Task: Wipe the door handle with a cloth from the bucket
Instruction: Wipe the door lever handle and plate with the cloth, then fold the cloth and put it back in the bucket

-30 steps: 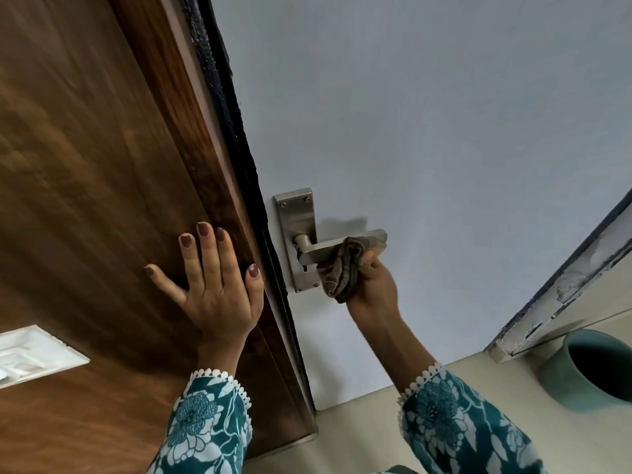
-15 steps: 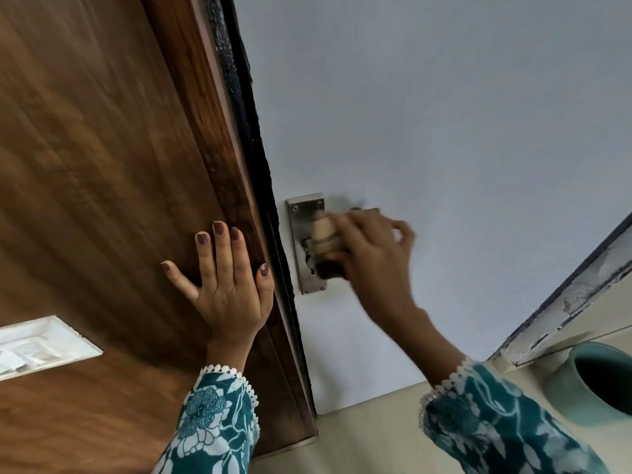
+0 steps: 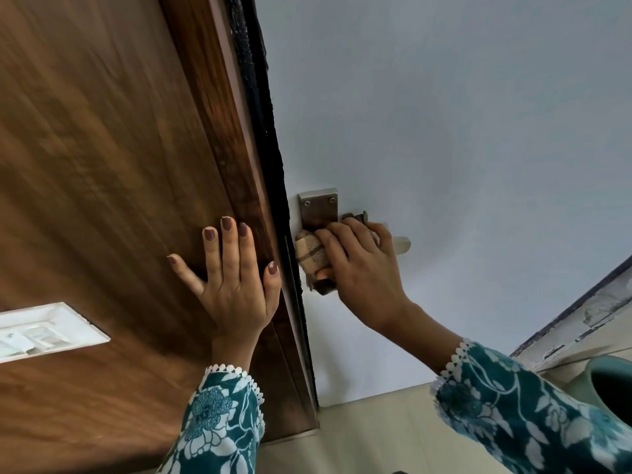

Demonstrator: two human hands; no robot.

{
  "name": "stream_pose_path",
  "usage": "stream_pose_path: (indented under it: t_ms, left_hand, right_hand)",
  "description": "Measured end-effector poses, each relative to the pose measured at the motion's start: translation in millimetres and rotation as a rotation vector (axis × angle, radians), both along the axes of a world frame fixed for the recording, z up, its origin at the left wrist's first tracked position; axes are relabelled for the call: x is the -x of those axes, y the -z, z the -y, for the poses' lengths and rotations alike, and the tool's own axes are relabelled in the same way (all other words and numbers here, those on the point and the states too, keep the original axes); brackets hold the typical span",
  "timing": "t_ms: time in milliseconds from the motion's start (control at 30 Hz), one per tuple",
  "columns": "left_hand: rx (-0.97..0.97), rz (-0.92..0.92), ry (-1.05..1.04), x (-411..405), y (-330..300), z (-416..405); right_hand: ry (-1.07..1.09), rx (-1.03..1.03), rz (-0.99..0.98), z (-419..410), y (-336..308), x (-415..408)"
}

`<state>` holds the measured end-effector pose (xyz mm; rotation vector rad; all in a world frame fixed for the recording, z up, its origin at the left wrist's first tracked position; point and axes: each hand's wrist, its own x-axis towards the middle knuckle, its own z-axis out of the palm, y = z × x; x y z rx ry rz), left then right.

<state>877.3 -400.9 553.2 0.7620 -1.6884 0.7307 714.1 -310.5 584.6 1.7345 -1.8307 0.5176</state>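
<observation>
A steel door handle [image 3: 400,243] on a steel backplate [image 3: 318,209] is fixed to the pale blue-grey door. My right hand [image 3: 362,265] presses a folded tan checked cloth [image 3: 312,250] against the middle of the backplate, at the base of the lever. Most of the lever is hidden under that hand; only its rounded tip shows to the right. My left hand [image 3: 232,282] lies flat with fingers spread on the brown wooden panel, just left of the door's edge. The teal bucket [image 3: 602,388] stands on the floor at the lower right.
A dark wooden panel [image 3: 102,165] fills the left side, with a white switch plate [image 3: 44,331] set in it. A black seal strip [image 3: 263,131] runs between panel and door. A chipped white frame [image 3: 581,323] runs diagonally at the right. Beige floor [image 3: 376,436] lies below.
My right hand has moved from under the lever's end up over the lever and left, carrying the cloth onto the backplate. My left hand stays pressed on the wood.
</observation>
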Motion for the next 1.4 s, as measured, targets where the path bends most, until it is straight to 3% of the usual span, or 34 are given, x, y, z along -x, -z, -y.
stream_pose_path:
  t_ms: [400,600,767,833,933,1033,1133,1200,1233,1300,1400]
  left_hand:
    - [-0.009,-0.015,-0.002,0.6,0.7,1.3]
    - [-0.063,0.003,0.016,-1.3,-4.6,-4.1]
    - [-0.146,0.014,0.043,-3.1,-9.5,-12.1]
    - [-0.215,-0.046,0.106,2.0,-12.8,-21.7]
    - [-0.310,-0.036,0.424,24.3,-15.3,-58.0]
    - [-0.591,-0.050,0.861,57.0,-5.0,-104.6]
    - [-1.352,-0.353,1.065,82.1,-7.9,-138.6]
    - [-1.821,-0.550,1.128,93.9,-10.0,-146.0]
    - [-1.947,-0.636,1.127,98.1,-6.9,-145.9]
    - [-1.996,-0.715,1.050,102.1,-3.4,-144.8]
    - [-1.941,-0.697,0.946,104.9,4.4,-143.3]
  right_hand:
    - [0.056,-0.023,0.015,-20.9,1.2,65.7]
    - [0.097,-0.063,0.134,-30.2,1.5,76.0]
    - [0.213,-0.185,0.577,-49.8,-2.0,89.9]
    - [0.200,-0.138,0.947,-69.0,-4.5,92.1]
    - [-0.120,-0.032,1.657,-98.7,-2.6,85.7]
    - [-0.429,0.012,2.241,-116.6,-1.2,72.2]
    - [-0.604,-0.009,2.601,-119.9,0.4,57.0]
    - [-0.589,-0.049,2.567,-121.9,3.7,48.4]
    - [-0.528,-0.055,2.550,-122.7,7.4,47.9]
    - [-0.387,-0.017,2.549,-124.1,12.7,51.4]
    - [-0.212,-0.014,2.452,-134.6,24.0,68.5]
